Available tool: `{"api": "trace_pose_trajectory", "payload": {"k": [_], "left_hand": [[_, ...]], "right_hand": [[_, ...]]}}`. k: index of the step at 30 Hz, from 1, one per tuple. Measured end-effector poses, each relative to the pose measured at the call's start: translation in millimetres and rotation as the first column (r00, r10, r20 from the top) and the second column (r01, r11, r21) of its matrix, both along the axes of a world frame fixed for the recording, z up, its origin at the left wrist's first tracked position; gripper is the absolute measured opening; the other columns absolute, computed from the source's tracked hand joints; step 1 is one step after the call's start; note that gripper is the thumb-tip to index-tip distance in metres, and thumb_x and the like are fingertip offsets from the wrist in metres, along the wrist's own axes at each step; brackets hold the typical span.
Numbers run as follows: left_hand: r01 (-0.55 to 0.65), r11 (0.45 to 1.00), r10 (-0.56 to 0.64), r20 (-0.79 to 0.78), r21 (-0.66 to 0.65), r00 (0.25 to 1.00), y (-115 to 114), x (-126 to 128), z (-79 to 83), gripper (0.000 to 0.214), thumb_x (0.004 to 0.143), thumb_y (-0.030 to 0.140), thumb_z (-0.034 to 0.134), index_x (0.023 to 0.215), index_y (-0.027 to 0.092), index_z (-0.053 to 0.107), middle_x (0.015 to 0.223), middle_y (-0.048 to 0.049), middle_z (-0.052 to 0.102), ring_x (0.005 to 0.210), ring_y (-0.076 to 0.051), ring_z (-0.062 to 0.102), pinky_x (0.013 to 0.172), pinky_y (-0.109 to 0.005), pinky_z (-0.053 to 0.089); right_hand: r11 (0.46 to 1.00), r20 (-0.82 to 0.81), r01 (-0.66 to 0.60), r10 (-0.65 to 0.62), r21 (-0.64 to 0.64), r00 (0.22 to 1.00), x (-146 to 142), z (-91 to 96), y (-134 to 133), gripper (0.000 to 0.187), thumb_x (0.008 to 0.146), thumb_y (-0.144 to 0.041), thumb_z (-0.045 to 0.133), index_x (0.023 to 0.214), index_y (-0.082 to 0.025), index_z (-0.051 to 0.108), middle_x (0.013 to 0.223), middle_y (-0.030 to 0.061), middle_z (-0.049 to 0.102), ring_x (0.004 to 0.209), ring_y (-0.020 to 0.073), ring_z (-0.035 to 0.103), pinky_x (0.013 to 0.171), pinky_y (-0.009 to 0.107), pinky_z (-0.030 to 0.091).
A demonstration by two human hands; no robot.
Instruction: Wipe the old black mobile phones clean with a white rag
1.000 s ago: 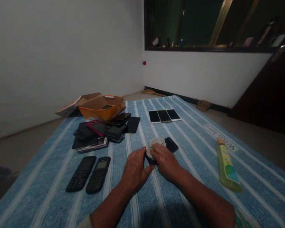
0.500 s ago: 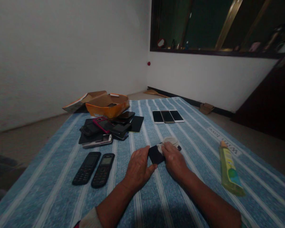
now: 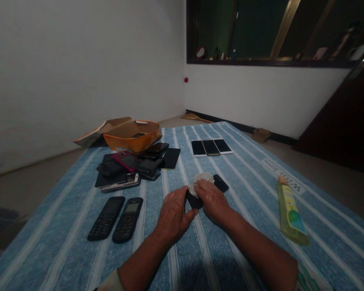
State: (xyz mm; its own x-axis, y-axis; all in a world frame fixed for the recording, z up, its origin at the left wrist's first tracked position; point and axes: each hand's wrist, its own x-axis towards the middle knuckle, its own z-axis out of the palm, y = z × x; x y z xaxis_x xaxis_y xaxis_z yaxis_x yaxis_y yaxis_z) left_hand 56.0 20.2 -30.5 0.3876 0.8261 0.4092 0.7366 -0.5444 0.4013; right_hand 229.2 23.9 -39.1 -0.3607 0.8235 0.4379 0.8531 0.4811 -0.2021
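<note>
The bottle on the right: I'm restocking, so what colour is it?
The bottle is yellow-green; the head view shows it best.

Around me is a dim room: bare white walls (image 3: 79, 60), a dark window (image 3: 261, 28), a greyish floor (image 3: 33, 180).

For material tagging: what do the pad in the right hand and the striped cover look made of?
The pad: soft white cloth, probably; matte, crumpled folds. The striped cover: woven textile, matte, with a grainy weave; exact fibre unclear.
</note>
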Motion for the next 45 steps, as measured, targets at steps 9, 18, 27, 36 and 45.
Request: {"api": "trace_pose_trajectory", "payload": {"k": [9,18,27,36,45], "left_hand": [[0.003,1.000,-0.003,-0.018,-0.002,1.000,-0.3,-0.6,-3.1,0.060,0.074,0.029,0.069,0.129,0.015,0.049,0.118,-0.0142,0.064,0.111,-0.032,0.059,0.096,-0.051,0.047],[0.004,1.000,-0.004,0.009,0.007,1.000,-0.3,-0.1,-1.8,0.059,0.073,0.030,0.068,0.127,0.016,0.050,0.116,-0.0135,0.066,0.109,-0.032,0.060,0.095,-0.052,0.048],[0.004,1.000,-0.004,-0.019,0.020,1.000,2.2,-0.1,-1.3,0.059,0.072,0.029,0.070,0.125,0.010,0.049,0.115,-0.0169,0.067,0.108,-0.033,0.062,0.095,-0.052,0.049],[-0.014,1.000,0.014,-0.012,0.000,1.000,0.6,-0.3,-1.4,0.061,0.072,0.031,0.071,0.126,0.014,0.049,0.114,-0.0142,0.066,0.108,-0.032,0.061,0.096,-0.051,0.049],[-0.018,1.000,0.017,0.008,0.022,1.000,0.6,-0.8,-8.7,0.068,0.073,0.030,0.069,0.133,0.013,0.042,0.119,-0.0162,0.064,0.111,-0.033,0.060,0.095,-0.053,0.050]], "right_hand": [[0.952,0.066,0.304,-0.302,-0.024,0.951,26.8,3.0,9.5,0.037,0.090,-0.005,0.043,0.119,-0.012,0.065,0.123,0.0147,0.063,0.118,0.0253,0.054,0.102,0.035,0.040],[0.979,0.070,0.201,-0.199,-0.023,0.978,4.6,-0.9,-2.4,0.036,0.091,-0.007,0.045,0.122,-0.010,0.062,0.124,0.0178,0.061,0.121,0.0273,0.050,0.104,0.040,0.039],[1.000,0.056,0.010,-0.009,-0.022,0.998,-16.0,1.4,-10.3,0.034,0.090,-0.011,0.053,0.124,-0.009,0.060,0.126,0.0161,0.060,0.123,0.0274,0.049,0.107,0.041,0.037],[0.984,0.109,0.150,-0.140,-0.095,0.984,-3.2,17.9,3.7,0.025,0.095,-0.014,0.046,0.113,-0.015,0.065,0.111,0.0112,0.063,0.105,0.0226,0.054,0.093,0.033,0.039],[0.976,0.164,0.186,-0.167,-0.111,0.972,-14.2,23.2,18.2,0.020,0.088,-0.006,0.048,0.089,-0.011,0.068,0.094,0.0127,0.063,0.093,0.0244,0.054,0.083,0.034,0.037]]}}
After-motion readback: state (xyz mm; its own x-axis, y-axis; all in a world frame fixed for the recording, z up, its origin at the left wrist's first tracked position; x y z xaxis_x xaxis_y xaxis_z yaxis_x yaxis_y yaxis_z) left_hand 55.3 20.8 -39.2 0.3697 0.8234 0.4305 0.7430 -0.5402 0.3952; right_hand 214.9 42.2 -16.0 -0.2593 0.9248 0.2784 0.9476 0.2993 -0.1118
